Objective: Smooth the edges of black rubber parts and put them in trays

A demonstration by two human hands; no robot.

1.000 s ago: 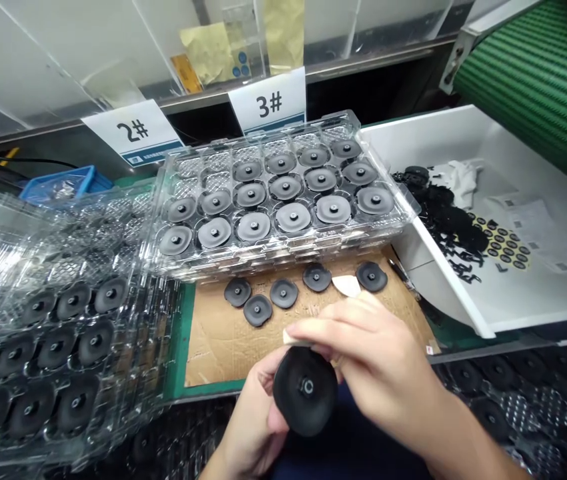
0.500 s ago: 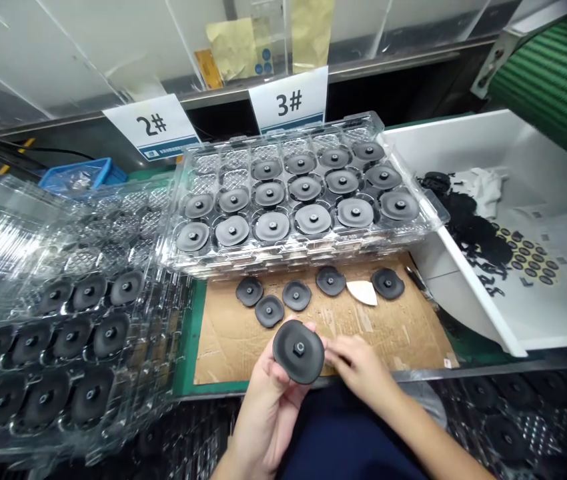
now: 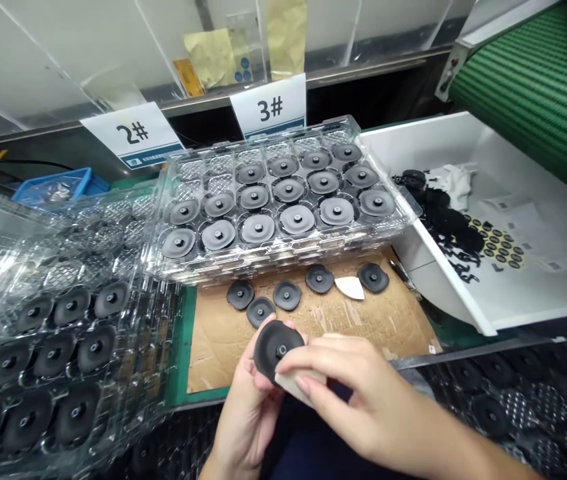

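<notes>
Live from the person's head, we're looking forward and down, close over the left hand (image 3: 246, 407) and right hand (image 3: 363, 400), facing the 3# card (image 3: 267, 107).

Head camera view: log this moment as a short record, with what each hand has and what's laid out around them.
Left hand: holds a black disc with a centre stud, its face up.
Right hand: holds a pale wedge against the disc.
Bench: a cardboard sheet lies just ahead of the hands, bearing five black discs and a second pale wedge.
Beyond: a clear tray holds grey-faced discs in its pockets.
</notes>
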